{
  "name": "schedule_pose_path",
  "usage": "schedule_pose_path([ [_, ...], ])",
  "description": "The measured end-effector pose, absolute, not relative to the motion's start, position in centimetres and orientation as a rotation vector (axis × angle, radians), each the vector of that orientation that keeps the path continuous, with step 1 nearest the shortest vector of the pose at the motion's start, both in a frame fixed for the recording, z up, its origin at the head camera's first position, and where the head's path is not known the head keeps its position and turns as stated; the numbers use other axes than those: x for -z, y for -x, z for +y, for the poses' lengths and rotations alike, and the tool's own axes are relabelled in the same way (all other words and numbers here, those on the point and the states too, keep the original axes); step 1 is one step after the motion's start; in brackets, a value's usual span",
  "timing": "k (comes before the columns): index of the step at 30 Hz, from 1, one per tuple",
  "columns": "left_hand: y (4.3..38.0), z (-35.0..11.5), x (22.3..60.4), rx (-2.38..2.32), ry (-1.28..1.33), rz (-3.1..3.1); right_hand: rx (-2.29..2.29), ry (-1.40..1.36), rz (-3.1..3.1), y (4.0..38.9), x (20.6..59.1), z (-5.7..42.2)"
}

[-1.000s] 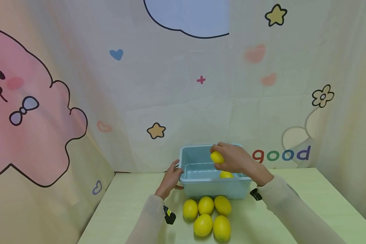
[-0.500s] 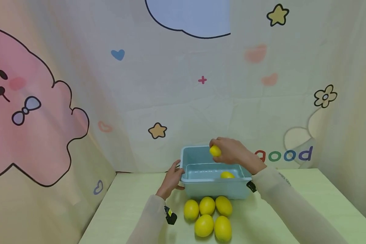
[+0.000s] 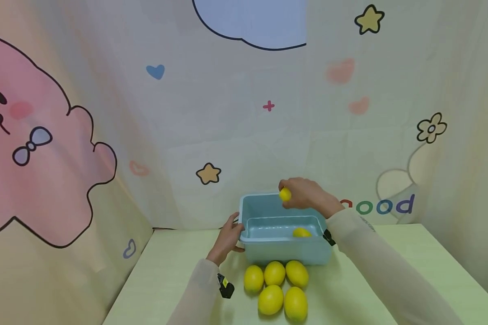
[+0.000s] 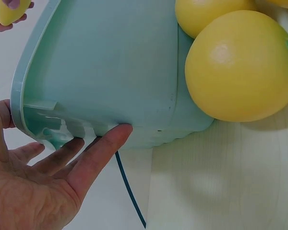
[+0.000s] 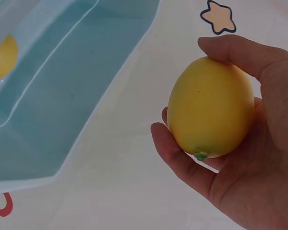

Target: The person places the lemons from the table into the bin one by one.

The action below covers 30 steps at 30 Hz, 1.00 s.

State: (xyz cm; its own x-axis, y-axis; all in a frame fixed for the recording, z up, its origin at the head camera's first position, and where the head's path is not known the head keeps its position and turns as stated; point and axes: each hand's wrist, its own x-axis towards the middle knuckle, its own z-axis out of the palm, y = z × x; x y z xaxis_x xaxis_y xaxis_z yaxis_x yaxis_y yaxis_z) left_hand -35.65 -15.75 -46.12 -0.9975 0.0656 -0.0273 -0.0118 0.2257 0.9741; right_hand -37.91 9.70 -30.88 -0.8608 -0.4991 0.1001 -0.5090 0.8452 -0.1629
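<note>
Has shifted right hand [image 3: 307, 193], clutching smooth oval lemon [image 5: 211, 108], farther up the head view; grips with left hand [image 3: 227, 237] a glossy rectangular bin [image 3: 288, 249] containing another lemon [image 3: 302, 232].

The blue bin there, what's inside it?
One lemon shows inside the blue bin, toward the right end. The near wall hides its lower part and some of the floor; the right hand covers part of the back, so I can't rule out more.

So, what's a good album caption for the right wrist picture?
Fingers hold a lemon; another lies inside the blue bin.
</note>
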Motion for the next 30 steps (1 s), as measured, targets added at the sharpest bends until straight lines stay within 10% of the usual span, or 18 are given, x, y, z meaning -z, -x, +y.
schedule_pose_path([
  [30, 35.4, -15.7, 45.6, -1.898, -0.041, 2.416, -0.48, -0.698, -3.296, 41.8, 33.9, 9.0],
])
